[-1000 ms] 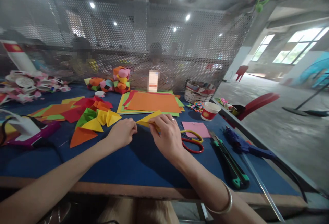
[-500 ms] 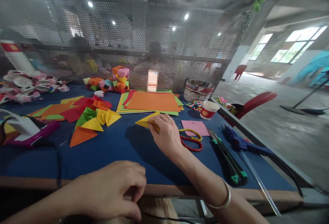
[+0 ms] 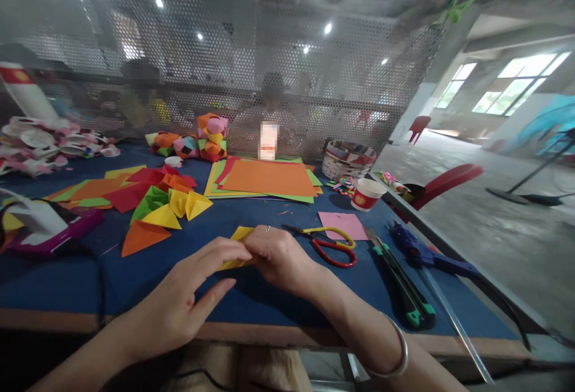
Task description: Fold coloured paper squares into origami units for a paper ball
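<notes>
A folded piece of yellow paper [image 3: 240, 235] is held over the blue tabletop near its front edge. My right hand [image 3: 287, 260] is closed on the paper's right side, hiding part of it. From the left, my left hand [image 3: 193, 290] reaches to the same paper. Its fingers are stretched across the near side and its thumb stands apart below, so the hand is open. Just right of my right hand lie scissors [image 3: 335, 248] with one yellow and one red handle. Behind them is a pink paper square [image 3: 344, 225].
Folded paper pieces [image 3: 157, 218] lie at the left, and a stack of coloured sheets [image 3: 269, 177] at the back. To the right are a green-black cutter knife [image 3: 402, 281], a blue glue gun [image 3: 420, 251], a paper cup [image 3: 368, 194] and a woven basket [image 3: 348, 160].
My right hand has brought the yellow paper nearer and to the left. My left hand has risen from the table edge to the paper, its fingers straightening out.
</notes>
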Demonstrator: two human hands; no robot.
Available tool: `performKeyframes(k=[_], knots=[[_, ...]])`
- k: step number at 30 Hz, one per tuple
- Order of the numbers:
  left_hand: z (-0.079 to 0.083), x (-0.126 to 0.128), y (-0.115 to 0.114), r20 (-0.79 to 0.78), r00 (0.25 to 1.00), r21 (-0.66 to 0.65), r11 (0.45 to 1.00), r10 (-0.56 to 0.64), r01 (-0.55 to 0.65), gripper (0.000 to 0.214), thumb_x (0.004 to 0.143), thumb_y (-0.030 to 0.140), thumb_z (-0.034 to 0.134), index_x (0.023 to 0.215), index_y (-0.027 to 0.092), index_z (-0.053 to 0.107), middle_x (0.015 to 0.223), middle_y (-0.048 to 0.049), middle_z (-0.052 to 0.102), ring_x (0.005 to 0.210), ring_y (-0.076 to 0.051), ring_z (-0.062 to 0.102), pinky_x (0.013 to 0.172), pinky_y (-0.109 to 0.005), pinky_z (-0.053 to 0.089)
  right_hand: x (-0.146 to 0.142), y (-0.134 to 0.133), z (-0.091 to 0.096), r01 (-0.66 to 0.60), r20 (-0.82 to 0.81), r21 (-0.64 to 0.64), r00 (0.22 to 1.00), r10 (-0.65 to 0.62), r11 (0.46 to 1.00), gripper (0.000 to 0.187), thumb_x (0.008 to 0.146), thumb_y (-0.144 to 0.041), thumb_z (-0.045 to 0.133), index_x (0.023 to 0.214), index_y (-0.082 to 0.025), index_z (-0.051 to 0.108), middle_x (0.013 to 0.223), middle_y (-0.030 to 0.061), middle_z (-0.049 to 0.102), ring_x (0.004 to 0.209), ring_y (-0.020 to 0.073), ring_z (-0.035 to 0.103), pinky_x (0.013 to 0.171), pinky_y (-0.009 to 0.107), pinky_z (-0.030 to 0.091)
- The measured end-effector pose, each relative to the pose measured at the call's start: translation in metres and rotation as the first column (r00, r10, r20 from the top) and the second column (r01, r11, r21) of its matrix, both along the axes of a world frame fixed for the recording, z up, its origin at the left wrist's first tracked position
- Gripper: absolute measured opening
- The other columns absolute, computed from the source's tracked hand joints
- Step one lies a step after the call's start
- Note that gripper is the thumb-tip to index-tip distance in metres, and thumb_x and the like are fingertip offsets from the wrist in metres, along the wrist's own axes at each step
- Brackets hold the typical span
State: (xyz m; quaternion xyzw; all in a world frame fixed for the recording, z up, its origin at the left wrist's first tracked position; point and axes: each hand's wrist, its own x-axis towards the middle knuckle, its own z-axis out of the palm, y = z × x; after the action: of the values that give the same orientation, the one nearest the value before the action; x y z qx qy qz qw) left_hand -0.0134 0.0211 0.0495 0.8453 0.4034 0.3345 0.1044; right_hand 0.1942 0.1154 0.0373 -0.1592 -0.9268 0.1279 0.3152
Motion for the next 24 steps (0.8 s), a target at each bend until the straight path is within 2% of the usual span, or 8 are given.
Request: performKeyframes(k=[2, 6, 9, 12, 16, 20, 24], knots=[[-0.004, -0.005, 0.000, -0.014, 1.000, -0.044, 0.999, 0.027, -0.028, 0.047, 0.101, 0.025, 0.052, 0.147, 0.034, 0.044, 0.141, -0.0053, 0.061, 0.126, -0.019, 0.063, 0.106, -0.031, 0.054, 0.000, 0.001, -0.001, -0.043, -0.005, 0.003, 0.999, 0.043, 0.999, 0.032, 0.075, 0.009, 0.049, 0.080, -0.019, 0.064, 0.086, 0.0030, 0.075, 0.086, 0.0158, 0.069, 0.084, 0.027, 0.051], [-0.012, -0.017, 0.000, -0.111, 0.992, -0.163, 0.983, 0.066, -0.084, 0.074, 0.091, 0.031, 0.069, 0.155, 0.038, 0.034, 0.155, -0.0059, 0.052, 0.139, -0.026, 0.055, 0.113, -0.042, 0.050, 0.004, -0.001, -0.003, -0.061, -0.031, -0.004, 0.998, 0.061, 0.998, 0.038, 0.073, 0.012, 0.050, 0.078, -0.020, 0.069, 0.097, 0.0020, 0.079, 0.093, 0.0164, 0.070, 0.089, 0.030, 0.050], [-0.015, -0.023, -0.003, -0.188, 0.982, -0.274, 0.958, 0.037, -0.088, 0.084, 0.084, 0.025, 0.077, 0.154, 0.045, 0.036, 0.159, -0.0007, 0.049, 0.146, -0.025, 0.048, 0.117, -0.047, 0.043, 0.008, -0.005, -0.004, -0.048, -0.042, -0.020, 0.998, 0.048, 0.999, 0.035, 0.076, 0.010, 0.056, 0.076, -0.022, 0.071, 0.102, 0.0009, 0.079, 0.096, 0.0181, 0.068, 0.088, 0.032, 0.050], [-0.017, -0.028, -0.004, -0.214, 0.977, -0.302, 0.949, 0.022, -0.087, 0.086, 0.078, 0.018, 0.079, 0.149, 0.049, 0.043, 0.156, 0.0047, 0.052, 0.148, -0.023, 0.045, 0.118, -0.047, 0.041, 0.014, -0.009, -0.004, -0.035, -0.048, -0.048, 0.998, 0.033, 0.998, 0.031, 0.081, 0.007, 0.060, 0.076, -0.022, 0.071, 0.106, 0.0007, 0.079, 0.097, 0.0162, 0.070, 0.092, 0.033, 0.051], [-0.021, -0.030, -0.002, -0.233, 0.972, -0.252, 0.964, 0.024, -0.084, 0.077, 0.077, 0.018, 0.080, 0.144, 0.046, 0.054, 0.148, 0.0032, 0.061, 0.138, -0.024, 0.057, 0.112, -0.044, 0.050, 0.024, -0.016, -0.007, 0.029, -0.040, -0.080, 0.999, -0.032, 0.996, 0.030, 0.083, 0.005, 0.058, 0.084, -0.021, 0.071, 0.102, 0.0004, 0.080, 0.096, 0.0144, 0.073, 0.090, 0.029, 0.053], [-0.029, -0.029, 0.001, -0.214, 0.977, -0.134, 0.990, 0.013, -0.043, 0.061, 0.085, 0.027, 0.076, 0.142, 0.040, 0.057, 0.140, 0.0014, 0.068, 0.130, -0.022, 0.064, 0.107, -0.040, 0.055, 0.036, -0.030, -0.016, 0.149, -0.005, -0.077, 0.989, -0.150, 0.986, 0.030, 0.084, 0.005, 0.054, 0.093, -0.019, 0.071, 0.103, 0.0053, 0.079, 0.096, 0.0190, 0.074, 0.088, 0.032, 0.056], [-0.037, -0.023, 0.004, -0.203, 0.979, -0.001, 1.000, 0.024, -0.025, 0.061, 0.084, 0.024, 0.078, 0.141, 0.036, 0.059, 0.137, 0.0006, 0.070, 0.126, -0.021, 0.066, 0.105, -0.037, 0.057, 0.044, -0.049, -0.022, 0.221, 0.008, -0.078, 0.975, -0.221, 0.972, 0.026, 0.090, 0.001, 0.050, 0.095, -0.017, 0.069, 0.109, 0.0100, 0.078, 0.100, 0.0223, 0.074, 0.088, 0.033, 0.059]])
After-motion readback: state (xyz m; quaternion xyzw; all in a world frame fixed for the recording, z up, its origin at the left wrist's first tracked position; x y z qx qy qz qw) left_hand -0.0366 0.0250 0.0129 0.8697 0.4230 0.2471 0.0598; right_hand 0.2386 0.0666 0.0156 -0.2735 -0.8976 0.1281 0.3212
